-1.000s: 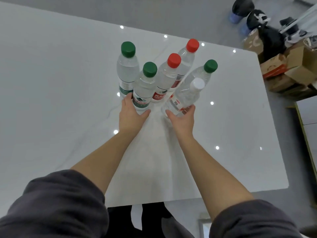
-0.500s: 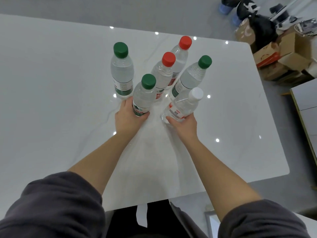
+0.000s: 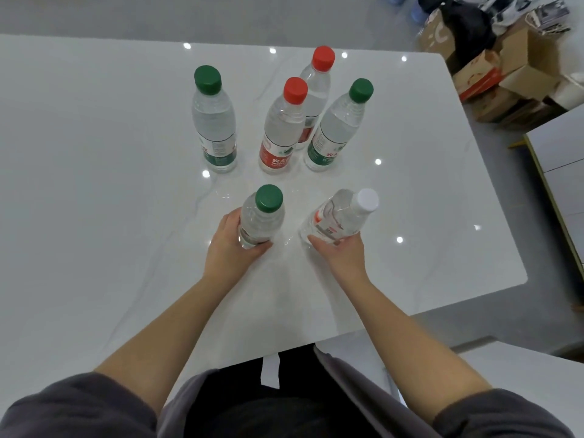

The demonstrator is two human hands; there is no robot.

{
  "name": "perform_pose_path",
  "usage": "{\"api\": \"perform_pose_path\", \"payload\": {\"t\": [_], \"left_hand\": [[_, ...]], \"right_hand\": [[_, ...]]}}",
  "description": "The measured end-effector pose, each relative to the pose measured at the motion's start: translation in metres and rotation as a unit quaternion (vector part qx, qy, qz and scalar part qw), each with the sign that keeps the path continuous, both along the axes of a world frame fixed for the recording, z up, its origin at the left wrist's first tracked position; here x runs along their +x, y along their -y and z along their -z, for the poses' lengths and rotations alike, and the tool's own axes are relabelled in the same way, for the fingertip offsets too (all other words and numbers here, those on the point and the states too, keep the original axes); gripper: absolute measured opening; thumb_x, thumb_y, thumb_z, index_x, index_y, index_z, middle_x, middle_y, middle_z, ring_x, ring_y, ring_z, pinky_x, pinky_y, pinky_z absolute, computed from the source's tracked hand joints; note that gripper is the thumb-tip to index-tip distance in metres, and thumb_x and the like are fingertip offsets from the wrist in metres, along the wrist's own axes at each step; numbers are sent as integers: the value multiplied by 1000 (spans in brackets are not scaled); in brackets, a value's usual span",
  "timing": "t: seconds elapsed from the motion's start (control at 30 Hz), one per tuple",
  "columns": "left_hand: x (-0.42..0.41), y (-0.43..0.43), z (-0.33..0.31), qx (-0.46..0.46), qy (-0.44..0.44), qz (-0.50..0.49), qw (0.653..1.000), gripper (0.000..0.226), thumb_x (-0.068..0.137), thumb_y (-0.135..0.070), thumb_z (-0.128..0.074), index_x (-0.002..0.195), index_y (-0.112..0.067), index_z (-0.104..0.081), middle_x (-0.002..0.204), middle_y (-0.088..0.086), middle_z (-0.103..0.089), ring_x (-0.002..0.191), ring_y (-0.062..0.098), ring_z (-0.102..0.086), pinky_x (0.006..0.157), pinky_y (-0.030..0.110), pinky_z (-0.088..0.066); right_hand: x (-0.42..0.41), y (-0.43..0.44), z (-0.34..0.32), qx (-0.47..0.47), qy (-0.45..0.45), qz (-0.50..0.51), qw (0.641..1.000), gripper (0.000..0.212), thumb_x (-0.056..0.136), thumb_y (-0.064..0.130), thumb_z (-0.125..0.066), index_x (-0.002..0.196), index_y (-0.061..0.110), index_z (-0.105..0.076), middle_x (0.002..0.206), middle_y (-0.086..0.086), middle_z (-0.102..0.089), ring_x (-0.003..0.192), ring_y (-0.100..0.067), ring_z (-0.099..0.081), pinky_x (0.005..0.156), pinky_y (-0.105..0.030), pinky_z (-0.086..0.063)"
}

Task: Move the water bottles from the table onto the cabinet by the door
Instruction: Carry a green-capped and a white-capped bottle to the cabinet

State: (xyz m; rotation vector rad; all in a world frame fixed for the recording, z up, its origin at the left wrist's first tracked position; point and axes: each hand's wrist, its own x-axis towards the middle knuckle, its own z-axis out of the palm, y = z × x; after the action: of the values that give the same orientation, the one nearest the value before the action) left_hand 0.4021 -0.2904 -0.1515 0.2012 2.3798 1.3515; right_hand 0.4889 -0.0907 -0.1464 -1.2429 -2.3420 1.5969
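My left hand [image 3: 232, 248] grips a green-capped water bottle [image 3: 262, 216] near its base. A white-capped water bottle [image 3: 341, 218] tilts to the right in my right hand [image 3: 343, 252]. Both held bottles sit nearer to me than the rest. Behind them on the white table [image 3: 94, 216] stand several more bottles: a green-capped one at the left [image 3: 215, 121], a red-capped one [image 3: 284, 128] in the middle, a second red-capped one [image 3: 316, 90] behind it, and a green-capped one at the right [image 3: 339, 124].
Cardboard boxes [image 3: 512, 74] and dark bags lie on the grey floor beyond the table's right edge. A pale surface with a gold rim [image 3: 556, 197] stands at the right. The table's near edge runs just in front of my body.
Both hands have pulled their bottles toward me, away from the group, leaving a gap. The other bottles have stayed where they stood.
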Motion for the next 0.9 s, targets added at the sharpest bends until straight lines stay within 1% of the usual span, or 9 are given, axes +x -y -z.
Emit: {"api": "perform_pose_path", "payload": {"t": [0.07, 0.13, 0.33, 0.43, 0.53, 0.6, 0.7, 0.8, 0.9], "left_hand": [[-1, -3, 3, 32, 16, -1, 999, 74, 67, -24, -86, 130, -23, -48, 124, -10, -56, 111, 11, -54, 93, 28, -43], [-2, -5, 4, 38, 26, 5, 999, 74, 67, -24, -86, 130, -21, -48, 121, -12, -56, 108, 8, -54, 92, 24, -42], [-4, -7, 7, 14, 44, 3, 999, 60, 69, -31, -85, 120, -23, -54, 105, -15, -62, 97, 9, -60, 84, 26, -47], [4, -8, 3, 6, 43, 22, 999, 56, 69, -28, -85, 116, -21, -55, 98, -19, -60, 91, 5, -59, 80, 20, -46], [20, -12, -1, 3, 48, 60, 997, 54, 69, -26, -85, 115, -19, -58, 94, -24, -60, 86, -6, -59, 71, 7, -42], [32, -19, -3, 3, 48, 95, 994, 51, 68, -25, -85, 113, -16, -61, 94, -20, -62, 88, -2, -61, 69, 6, -42], [54, -35, -12, 7, 52, 146, 988, 49, 68, -20, -85, 110, -12, -63, 91, -20, -62, 83, -11, -59, 66, 1, -40], [82, -54, -20, 4, 56, 205, 977, 41, 68, -17, -85, 102, -13, -62, 86, -20, -61, 78, -17, -56, 62, 0, -39], [116, -76, -25, 11, 68, 257, 964, 40, 67, -18, -86, 99, -16, -63, 86, -17, -63, 78, -14, -58, 63, 2, -41]], "right_hand": [[-3, 7, 6, -10, -3, 21, 1000, 64, 68, 29, -86, 124, 22, -57, 108, 11, -69, 96, 1, -66, 86, -21, -52], [-6, 12, 12, -18, -8, 48, 999, 61, 68, 27, -87, 122, 20, -59, 106, 9, -70, 95, 0, -66, 87, -23, -52], [-5, 20, 22, -21, -31, 94, 995, 62, 67, 26, -88, 121, 17, -60, 108, 7, -70, 97, -2, -67, 88, -21, -53], [10, 23, 16, -38, -41, 111, 992, 54, 68, 23, -88, 116, 18, -63, 106, 6, -71, 98, -4, -67, 86, -20, -53], [35, 25, 3, -57, -47, 142, 987, 40, 71, 16, -87, 102, 26, -64, 98, 12, -71, 89, 5, -66, 78, -10, -50], [57, 23, -6, -60, -46, 165, 983, 38, 72, 14, -86, 103, 24, -65, 93, 16, -69, 82, 11, -64, 72, -5, -47], [98, 18, -19, -53, -53, 191, 979, 38, 73, 12, -84, 105, 19, -65, 85, 19, -70, 81, 10, -65, 70, -6, -47], [141, 13, -32, -38, -72, 218, 972, 34, 76, 4, -81, 96, 26, -64, 83, 26, -71, 83, 8, -66, 73, -7, -48], [186, 10, -42, -24, -96, 276, 956, 34, 76, 1, -80, 102, 19, -66, 91, 11, -74, 89, -1, -69, 77, -12, -50]]}}
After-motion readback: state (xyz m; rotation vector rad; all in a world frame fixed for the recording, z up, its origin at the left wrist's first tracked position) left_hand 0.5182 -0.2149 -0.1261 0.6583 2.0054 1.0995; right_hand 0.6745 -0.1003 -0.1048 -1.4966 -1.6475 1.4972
